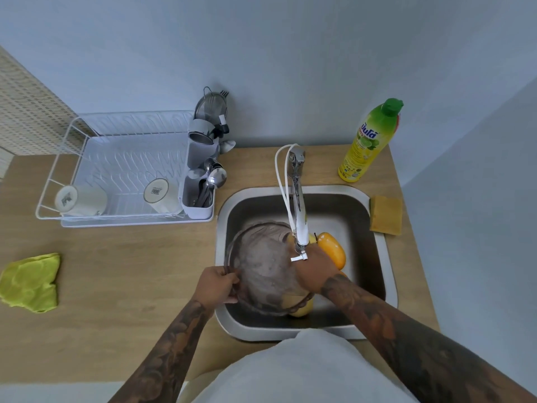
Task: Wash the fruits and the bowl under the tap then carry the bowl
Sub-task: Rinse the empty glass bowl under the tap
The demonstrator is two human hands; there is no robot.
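Bowl [261, 269]: we find a clear glass bowl held tilted inside the sink [374, 228], under the spout of the tap [299, 222]; its inner face looks wet and blurred.
Left hand [216, 286]: we note the fingers clamped on the bowl's near-left rim.
Right hand [315, 270]: it lies against the bowl's right side beneath the spout; the fingers are hidden, so we cannot tell whether it grips or rests flat.
Fruits: an orange-yellow fruit [332, 251] sits in the basin just right of the tap, touching the right hand's back; a yellow fruit [300, 308] lies under the bowl's near edge; a small yellow-green one [312, 238] shows behind the spout.
Sponge [386, 215]: yellow, on the sink's right rim.
Detergent bottle [370, 141]: yellow with green cap, upright on the table [130, 271] behind the sink's right corner.
Dish rack [122, 170]: white, on the table left of the sink, holding two overturned mugs and a cutlery holder [199, 193] with spoons.
Cloth [30, 282]: green, crumpled, at the table's far left, well apart from the sink.
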